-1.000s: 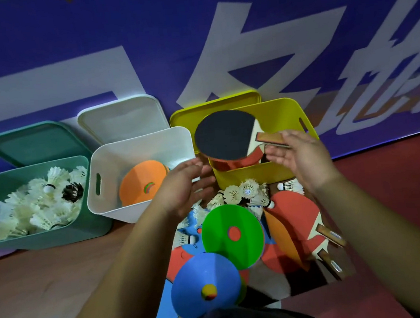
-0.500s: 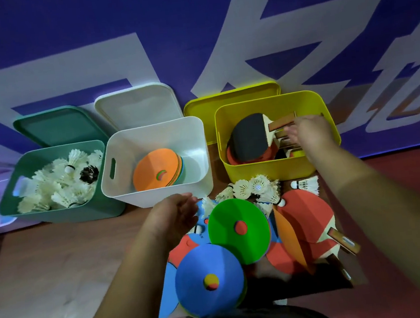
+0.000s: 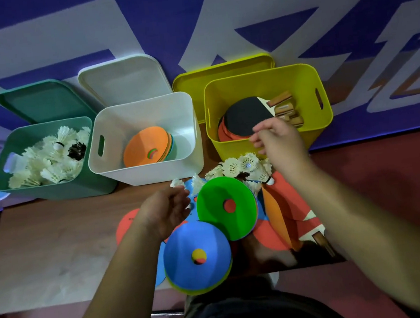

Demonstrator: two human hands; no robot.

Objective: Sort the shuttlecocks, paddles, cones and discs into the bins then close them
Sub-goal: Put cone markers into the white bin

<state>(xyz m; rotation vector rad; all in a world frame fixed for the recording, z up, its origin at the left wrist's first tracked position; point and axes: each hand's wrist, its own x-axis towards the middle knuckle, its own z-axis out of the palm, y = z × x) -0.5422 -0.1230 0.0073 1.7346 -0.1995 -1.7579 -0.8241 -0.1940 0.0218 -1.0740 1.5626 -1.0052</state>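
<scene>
Three open bins stand in a row. The green bin (image 3: 4,179) holds white shuttlecocks, the white bin (image 3: 150,173) holds orange discs (image 3: 147,146), and the yellow bin (image 3: 315,131) holds paddles, a black-faced paddle (image 3: 245,118) on top. My right hand (image 3: 280,145) hovers empty at the yellow bin's near rim, fingers loosely bent. My left hand (image 3: 165,211) hangs relaxed over the floor pile, holding nothing. In the pile lie a green cone (image 3: 225,206), a blue cone (image 3: 198,257), loose shuttlecocks (image 3: 241,165) and red paddles (image 3: 296,211).
Three lids lean against the purple-and-white banner behind the bins: green lid (image 3: 42,102), white lid (image 3: 126,79), yellow lid (image 3: 220,71). Wooden flooring (image 3: 43,243) lies to the left of the pile, red flooring (image 3: 387,164) to the right.
My right hand let go of the black-faced paddle in the yellow bin and drew back toward me. My left hand dropped lower over the pile.
</scene>
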